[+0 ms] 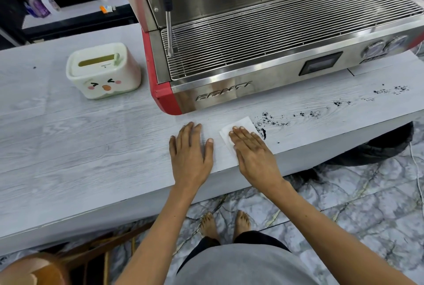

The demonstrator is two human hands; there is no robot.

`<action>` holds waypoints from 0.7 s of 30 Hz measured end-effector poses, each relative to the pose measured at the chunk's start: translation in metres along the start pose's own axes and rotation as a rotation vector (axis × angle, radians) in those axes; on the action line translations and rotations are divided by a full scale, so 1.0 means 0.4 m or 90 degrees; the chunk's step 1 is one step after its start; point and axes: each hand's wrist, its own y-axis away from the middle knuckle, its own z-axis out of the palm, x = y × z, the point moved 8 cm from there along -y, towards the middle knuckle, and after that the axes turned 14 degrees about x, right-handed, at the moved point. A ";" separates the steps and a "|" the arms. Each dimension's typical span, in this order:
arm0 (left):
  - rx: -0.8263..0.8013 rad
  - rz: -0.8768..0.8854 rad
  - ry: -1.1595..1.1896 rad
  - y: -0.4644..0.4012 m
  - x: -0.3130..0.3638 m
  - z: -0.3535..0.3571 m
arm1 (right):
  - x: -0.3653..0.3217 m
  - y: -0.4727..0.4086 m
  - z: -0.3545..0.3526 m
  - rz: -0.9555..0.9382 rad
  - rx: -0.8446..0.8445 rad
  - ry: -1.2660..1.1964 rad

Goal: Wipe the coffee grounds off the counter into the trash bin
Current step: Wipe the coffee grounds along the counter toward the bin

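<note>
Dark coffee grounds [273, 120] lie scattered in patches along the pale wood-grain counter [91, 138], running right toward the far right edge. My right hand [252, 151] presses flat on a white tissue [238, 125], whose right edge touches the nearest grounds. My left hand [190, 151] rests flat on the bare counter just left of the tissue, fingers spread, holding nothing. A black-lined trash bin [378, 147] sits on the floor below the counter's front edge at the right, partly hidden by the counter.
A steel and red espresso machine [263, 43] fills the back of the counter, its steam wand [169, 30] hanging at its left. A white tissue box with a cartoon face [103, 71] stands at the left. A white cable [416, 170] trails on the marble floor.
</note>
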 end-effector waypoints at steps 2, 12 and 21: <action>-0.005 0.004 0.000 0.001 0.011 0.005 | 0.012 -0.002 -0.003 0.007 0.004 0.004; -0.030 0.030 0.000 0.008 0.069 0.034 | 0.085 -0.011 -0.019 0.033 0.016 0.009; -0.007 0.036 -0.021 0.010 0.070 0.033 | 0.150 -0.023 -0.031 0.061 0.011 -0.028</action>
